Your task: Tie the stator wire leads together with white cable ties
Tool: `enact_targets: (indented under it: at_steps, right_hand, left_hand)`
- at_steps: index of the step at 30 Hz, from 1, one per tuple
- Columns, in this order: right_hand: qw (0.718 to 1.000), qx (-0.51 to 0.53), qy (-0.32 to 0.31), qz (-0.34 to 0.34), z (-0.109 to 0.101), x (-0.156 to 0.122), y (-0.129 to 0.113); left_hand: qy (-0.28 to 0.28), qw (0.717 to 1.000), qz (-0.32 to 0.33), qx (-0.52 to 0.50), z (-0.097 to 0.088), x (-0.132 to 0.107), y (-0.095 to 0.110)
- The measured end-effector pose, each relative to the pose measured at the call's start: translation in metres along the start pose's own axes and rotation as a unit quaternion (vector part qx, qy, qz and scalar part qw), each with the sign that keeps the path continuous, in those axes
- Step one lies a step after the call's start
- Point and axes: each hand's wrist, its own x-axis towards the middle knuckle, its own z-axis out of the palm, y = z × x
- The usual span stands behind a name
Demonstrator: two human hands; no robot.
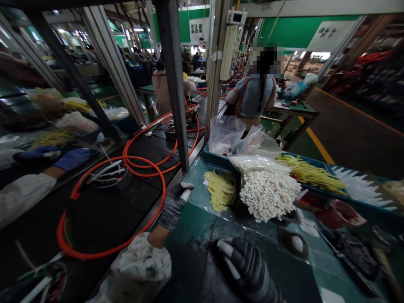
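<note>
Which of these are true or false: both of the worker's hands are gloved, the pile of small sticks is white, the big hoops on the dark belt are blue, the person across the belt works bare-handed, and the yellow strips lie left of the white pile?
1. Both of the worker's hands wear dark gloves. True: the left hand and the right hand are both in dark gloves.
2. The pile of small sticks is white. True.
3. The hoops on the dark belt are blue. False: they are orange.
4. The person across the belt works bare-handed. False: that co-worker's hand wears a blue glove.
5. The yellow strips lie left of the white pile. True.
</note>
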Motion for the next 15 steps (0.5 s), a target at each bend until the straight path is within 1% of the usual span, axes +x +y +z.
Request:
enact_targets:
  at_steps: [6,10,15]
  right_hand:
    - [0.999,-0.031,0.032,-0.012,0.0018,0.0031,-0.0012]
    - [0.999,-0.03,0.028,-0.017,-0.0009,0.0059,-0.0025]
    - [0.999,-0.028,0.023,-0.008,0.0021,0.0002,-0.0005]
  left_hand:
    - [-0.006,1.0,0.003,-0.002,0.0008,-0.0002,-0.0015]
    - [-0.01,1.0,0.0,-0.004,0.0017,-0.0019,-0.0011]
    - [-0.011,1.0,0.002,0.006,0.0,0.0025,-0.0053]
